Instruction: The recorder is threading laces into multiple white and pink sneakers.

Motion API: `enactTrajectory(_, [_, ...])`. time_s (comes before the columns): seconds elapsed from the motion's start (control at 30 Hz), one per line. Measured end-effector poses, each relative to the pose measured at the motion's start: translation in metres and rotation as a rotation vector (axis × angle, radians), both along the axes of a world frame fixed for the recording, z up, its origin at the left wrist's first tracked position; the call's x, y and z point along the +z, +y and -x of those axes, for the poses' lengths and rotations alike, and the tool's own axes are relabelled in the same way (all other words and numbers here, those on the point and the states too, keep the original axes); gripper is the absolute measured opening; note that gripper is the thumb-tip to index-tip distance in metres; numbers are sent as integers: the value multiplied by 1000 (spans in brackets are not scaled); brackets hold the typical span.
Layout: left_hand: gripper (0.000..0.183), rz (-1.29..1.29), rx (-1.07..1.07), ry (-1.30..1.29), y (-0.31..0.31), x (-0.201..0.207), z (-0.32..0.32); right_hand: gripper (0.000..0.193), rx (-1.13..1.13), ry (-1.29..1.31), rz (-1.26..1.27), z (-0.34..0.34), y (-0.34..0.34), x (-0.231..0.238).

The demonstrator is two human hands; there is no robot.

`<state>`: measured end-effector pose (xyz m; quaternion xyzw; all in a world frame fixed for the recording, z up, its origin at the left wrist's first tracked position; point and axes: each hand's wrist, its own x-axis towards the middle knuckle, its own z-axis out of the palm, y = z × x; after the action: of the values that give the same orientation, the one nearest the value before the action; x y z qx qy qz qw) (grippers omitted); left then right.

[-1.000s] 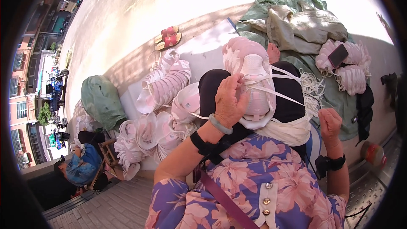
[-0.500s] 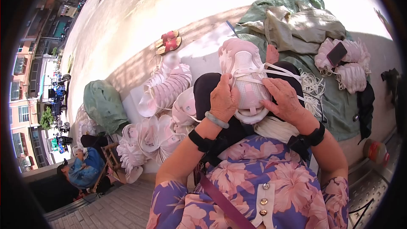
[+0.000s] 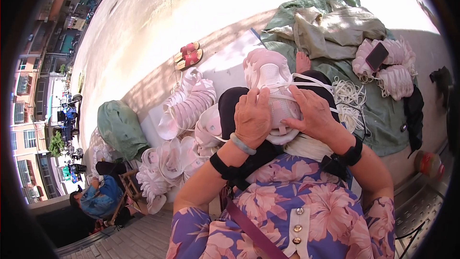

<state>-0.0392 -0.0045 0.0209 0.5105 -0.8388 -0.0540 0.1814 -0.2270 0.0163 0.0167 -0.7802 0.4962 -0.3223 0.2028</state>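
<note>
Nearby, pink shoe rows, loose laces, both hands on pink shoe

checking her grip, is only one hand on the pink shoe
No, both the left hand and the right hand rest on the pink shoe in her lap.

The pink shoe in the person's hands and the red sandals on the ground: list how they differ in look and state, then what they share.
The pink shoe is closed, pale pink with white laces; the red sandals are open and dark red. The shoe is held by the left hand and right hand on the lap; the sandals lie untouched as a pair. Both are footwear.
</note>
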Motion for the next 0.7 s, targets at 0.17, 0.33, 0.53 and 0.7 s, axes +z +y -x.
enactTrajectory(0.17, [27,45,-134,288,-6,0,14,66,-77,123,-133,-6,-12,-3])
enactTrajectory(0.33, [19,5,-48,272,-16,-4,23,46,-73,60,-113,-3,-14,-4])
enactTrajectory(0.53, [21,95,-158,217,-10,-3,24,38,-85,-19,-75,-1,-16,-7])
enactTrajectory(0.7, [23,199,-150,62,-7,-8,25,38,-68,-38,-208,1,-17,-8])
